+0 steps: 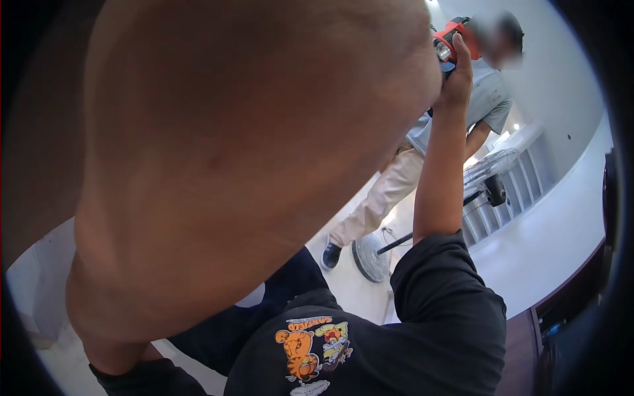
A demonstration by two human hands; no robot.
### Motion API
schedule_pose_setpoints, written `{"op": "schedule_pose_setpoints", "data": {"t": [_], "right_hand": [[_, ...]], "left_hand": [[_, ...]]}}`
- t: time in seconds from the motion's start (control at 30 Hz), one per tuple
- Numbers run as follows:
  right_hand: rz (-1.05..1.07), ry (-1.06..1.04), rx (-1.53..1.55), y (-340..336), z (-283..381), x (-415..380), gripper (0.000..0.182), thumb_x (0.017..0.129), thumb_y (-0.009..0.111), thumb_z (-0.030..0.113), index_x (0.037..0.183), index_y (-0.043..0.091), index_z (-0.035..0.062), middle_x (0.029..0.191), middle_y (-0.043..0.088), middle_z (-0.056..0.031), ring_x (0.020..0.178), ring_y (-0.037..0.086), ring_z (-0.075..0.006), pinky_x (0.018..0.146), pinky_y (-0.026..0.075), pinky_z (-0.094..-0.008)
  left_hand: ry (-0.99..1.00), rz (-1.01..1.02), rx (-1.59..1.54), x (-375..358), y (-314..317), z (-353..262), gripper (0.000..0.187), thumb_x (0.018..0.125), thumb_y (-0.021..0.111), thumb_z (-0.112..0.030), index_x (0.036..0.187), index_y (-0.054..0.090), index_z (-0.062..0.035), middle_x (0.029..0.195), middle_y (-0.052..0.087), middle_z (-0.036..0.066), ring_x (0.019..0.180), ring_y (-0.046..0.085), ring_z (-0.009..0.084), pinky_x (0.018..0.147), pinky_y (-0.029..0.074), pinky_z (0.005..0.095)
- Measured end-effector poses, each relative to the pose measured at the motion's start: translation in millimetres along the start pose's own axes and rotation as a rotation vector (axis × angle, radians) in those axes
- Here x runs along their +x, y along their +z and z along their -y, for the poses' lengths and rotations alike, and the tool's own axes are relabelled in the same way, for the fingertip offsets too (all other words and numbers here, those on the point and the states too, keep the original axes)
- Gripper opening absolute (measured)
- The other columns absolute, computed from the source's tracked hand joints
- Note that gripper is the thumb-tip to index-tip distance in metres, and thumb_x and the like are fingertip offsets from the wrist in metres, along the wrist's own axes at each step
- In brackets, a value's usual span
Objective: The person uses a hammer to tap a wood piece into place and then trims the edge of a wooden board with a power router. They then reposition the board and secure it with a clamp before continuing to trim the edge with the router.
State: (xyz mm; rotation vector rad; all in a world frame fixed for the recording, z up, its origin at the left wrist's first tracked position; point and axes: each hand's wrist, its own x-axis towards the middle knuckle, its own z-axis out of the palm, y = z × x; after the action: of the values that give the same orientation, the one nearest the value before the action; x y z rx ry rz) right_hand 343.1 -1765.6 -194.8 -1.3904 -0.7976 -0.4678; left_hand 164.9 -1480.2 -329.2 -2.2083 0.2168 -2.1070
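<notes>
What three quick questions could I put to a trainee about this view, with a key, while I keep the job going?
1. Short answer: which thing is at the wearer's right hand?
2. Choose one: the base of the fan is A) square, B) round, C) star-shaped.
3. True or false: the other person wears black trousers.

Key
1. The red tool; the grip itself is partly hidden.
2. B, round.
3. False: the trousers are light cream.
</notes>
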Motion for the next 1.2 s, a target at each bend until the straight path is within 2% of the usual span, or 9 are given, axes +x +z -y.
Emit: {"op": "schedule_pose_setpoints", "data": {"t": [0.1, 0.3, 0.33, 0.43, 0.7, 0.83, 0.93, 1.03, 1.2], "right_hand": [[-0.048, 0.061, 0.020, 4, -1, 1, 0.026, 0.091, 0.067, 0.029, 0.105, 0.064, 0.0061, 0.090, 0.071, -0.0083, 0.078, 0.072, -0.0225, 0.073, 0.061, -0.0386], [0.072, 0.057, 0.013, 8, -9, 7, 0.030, 0.091, 0.067, 0.029, 0.107, 0.062, 0.0043, 0.089, 0.070, -0.0106, 0.076, 0.072, -0.0250, 0.070, 0.062, -0.0414], [0.014, 0.077, 0.040, 12, -9, 4, 0.031, 0.091, 0.066, 0.029, 0.109, 0.061, 0.0042, 0.088, 0.070, -0.0109, 0.076, 0.071, -0.0249, 0.070, 0.062, -0.0412], [-0.006, -0.009, -0.100, 24, -6, -5, 0.032, 0.091, 0.066, 0.030, 0.110, 0.060, 0.0041, 0.088, 0.069, -0.0108, 0.076, 0.071, -0.0246, 0.070, 0.062, -0.0408], [0.039, -0.032, 0.019, 17, -21, 7, 0.036, 0.092, 0.064, 0.031, 0.114, 0.058, 0.0036, 0.089, 0.068, -0.0117, 0.076, 0.070, -0.0255, 0.070, 0.061, -0.0403], [0.039, -0.025, 0.024, 17, -40, 14, 0.035, 0.092, 0.064, 0.031, 0.114, 0.058, 0.0044, 0.086, 0.068, -0.0098, 0.074, 0.070, -0.0220, 0.067, 0.061, -0.0383], [0.102, -0.013, 0.048, 12, -48, 18, 0.039, 0.095, 0.061, 0.029, 0.123, 0.054, 0.0022, 0.099, 0.070, -0.0126, 0.084, 0.072, -0.0260, 0.075, 0.062, -0.0398], [0.050, -0.013, 0.006, 16, -47, 13, 0.035, 0.092, 0.064, 0.033, 0.113, 0.058, 0.0054, 0.083, 0.069, -0.0088, 0.068, 0.070, -0.0204, 0.060, 0.061, -0.0360], [0.093, 0.038, 0.051, 4, -50, 21, 0.040, 0.092, 0.066, 0.034, 0.116, 0.057, 0.0039, 0.088, 0.070, -0.0135, 0.074, 0.072, -0.0257, 0.066, 0.063, -0.0391]], "left_hand": [[-0.005, 0.000, -0.011, -3, 1, 2, 0.030, 0.076, 0.065, -0.013, 0.106, 0.067, -0.0063, 0.103, 0.065, 0.002, 0.100, 0.059, 0.0168, 0.096, 0.038, 0.0344], [-0.018, 0.019, -0.037, -9, 8, 10, 0.030, 0.077, 0.064, -0.013, 0.106, 0.067, -0.0060, 0.103, 0.064, 0.002, 0.101, 0.059, 0.0170, 0.096, 0.038, 0.0346], [-0.020, 0.021, -0.043, -9, 10, 10, 0.030, 0.077, 0.064, -0.013, 0.106, 0.067, -0.0059, 0.103, 0.064, 0.002, 0.101, 0.059, 0.0170, 0.096, 0.038, 0.0346], [-0.016, 0.024, -0.052, -9, 13, 7, 0.030, 0.077, 0.064, -0.013, 0.106, 0.067, -0.0058, 0.103, 0.064, 0.003, 0.101, 0.059, 0.0171, 0.097, 0.038, 0.0347], [-0.020, 0.049, -0.066, -9, 21, 8, 0.030, 0.077, 0.063, -0.013, 0.106, 0.067, -0.0053, 0.103, 0.064, 0.003, 0.102, 0.059, 0.0173, 0.097, 0.038, 0.0350], [-0.023, 0.058, -0.066, -14, 32, 16, 0.030, 0.077, 0.063, -0.013, 0.106, 0.067, -0.0051, 0.103, 0.064, 0.003, 0.102, 0.058, 0.0174, 0.097, 0.038, 0.0352], [-0.020, 0.060, -0.060, -14, 36, 22, 0.030, 0.077, 0.063, -0.013, 0.106, 0.067, -0.0049, 0.103, 0.064, 0.003, 0.102, 0.058, 0.0175, 0.097, 0.037, 0.0353], [-0.013, 0.065, -0.052, -12, 32, 19, 0.030, 0.078, 0.063, -0.013, 0.107, 0.067, -0.0048, 0.103, 0.064, 0.004, 0.102, 0.058, 0.0175, 0.097, 0.037, 0.0354], [-0.002, 0.094, -0.054, -6, 38, 17, 0.030, 0.078, 0.062, -0.013, 0.107, 0.066, -0.0045, 0.103, 0.064, 0.004, 0.103, 0.058, 0.0177, 0.098, 0.037, 0.0355]]}}
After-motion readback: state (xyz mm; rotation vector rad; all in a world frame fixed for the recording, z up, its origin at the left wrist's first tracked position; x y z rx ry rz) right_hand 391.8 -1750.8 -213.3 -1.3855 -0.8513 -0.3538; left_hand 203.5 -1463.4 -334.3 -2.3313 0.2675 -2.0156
